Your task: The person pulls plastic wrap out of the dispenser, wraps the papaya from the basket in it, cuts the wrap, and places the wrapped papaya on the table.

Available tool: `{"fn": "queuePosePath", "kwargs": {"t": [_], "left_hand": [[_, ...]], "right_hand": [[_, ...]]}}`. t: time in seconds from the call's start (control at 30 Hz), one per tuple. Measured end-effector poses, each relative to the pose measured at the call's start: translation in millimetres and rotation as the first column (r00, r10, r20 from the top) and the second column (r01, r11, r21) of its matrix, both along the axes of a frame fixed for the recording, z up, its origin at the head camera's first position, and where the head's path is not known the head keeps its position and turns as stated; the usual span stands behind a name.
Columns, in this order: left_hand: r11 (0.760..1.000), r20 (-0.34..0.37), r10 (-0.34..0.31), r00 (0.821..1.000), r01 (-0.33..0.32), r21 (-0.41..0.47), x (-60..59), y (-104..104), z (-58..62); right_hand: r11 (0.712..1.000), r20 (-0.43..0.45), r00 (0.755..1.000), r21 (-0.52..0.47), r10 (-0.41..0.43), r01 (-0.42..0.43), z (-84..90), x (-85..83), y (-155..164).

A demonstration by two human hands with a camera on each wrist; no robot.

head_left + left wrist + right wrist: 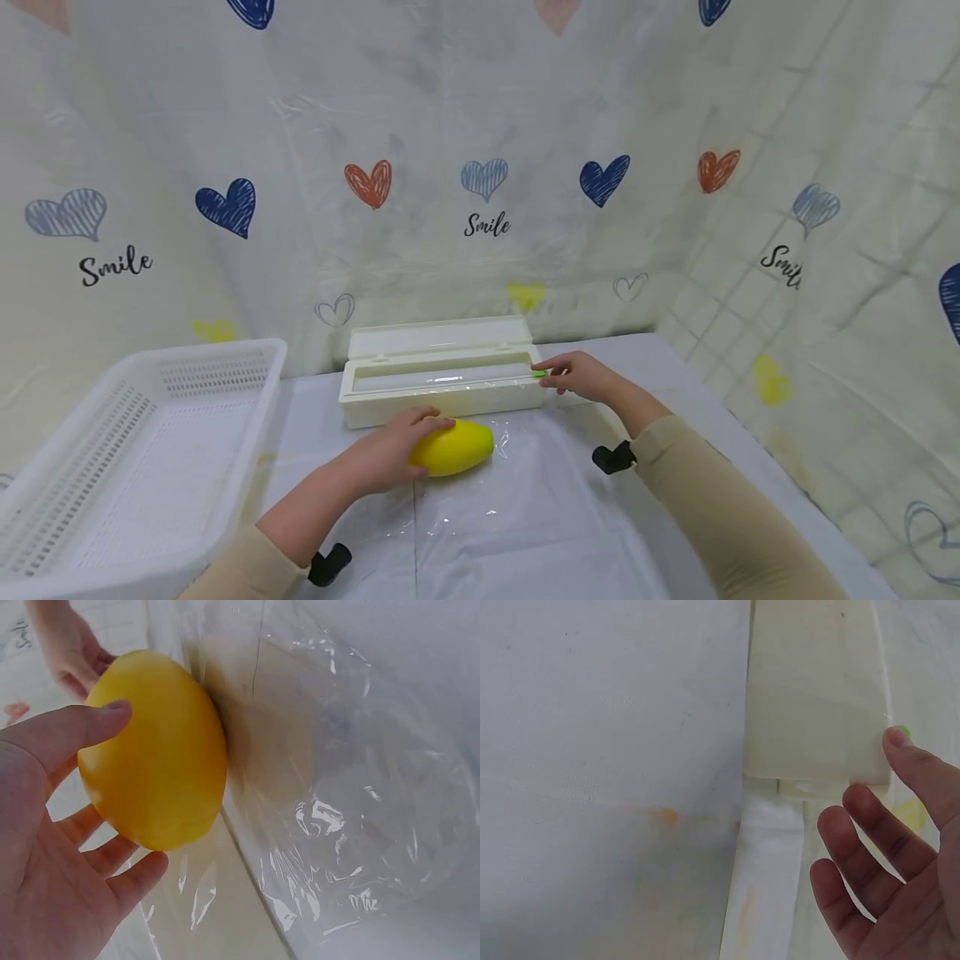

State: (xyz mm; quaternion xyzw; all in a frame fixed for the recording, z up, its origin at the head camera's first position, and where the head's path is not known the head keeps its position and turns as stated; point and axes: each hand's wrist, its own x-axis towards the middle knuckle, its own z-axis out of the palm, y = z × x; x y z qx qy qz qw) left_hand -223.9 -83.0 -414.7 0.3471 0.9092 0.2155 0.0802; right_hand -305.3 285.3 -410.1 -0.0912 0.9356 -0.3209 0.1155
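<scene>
A smooth yellow fruit [457,448] lies on a pulled-out sheet of clear cling film [495,508] spread over the table. My left hand [393,454] cups its left end, and in the left wrist view the thumb [82,724] sits on top of the fruit [161,757] with the other fingers beneath. Behind it stands a white cling-film dispenser box [442,382] with its lid open. My right hand [573,377] is at the box's right end, fingers relaxed, its index fingertip touching a small green slider [539,374].
A white perforated basket [135,450] stands at the left on the table [675,367]. A heart-patterned curtain hangs close behind and to the right. Black wrist camera mounts [613,457] show on both forearms.
</scene>
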Motion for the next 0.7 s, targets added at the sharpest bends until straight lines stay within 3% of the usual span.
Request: {"fn": "queuePosePath", "kwargs": {"t": [0.33, 0.7], "left_hand": [[1.000, 0.011, 0.020, 1.000, -0.020, 0.023, 0.1, -3, -7.2], [0.992, 0.041, 0.123, 0.992, -0.124, 0.011, 3.8, -13, -3.4]], "right_hand": [[0.998, 0.002, 0.999, -0.052, 0.045, -0.044, -0.8, 8.1, 9], [0.999, -0.123, 0.992, 0.012, 0.039, -0.038, 9.7, 15.0, 13]]}}
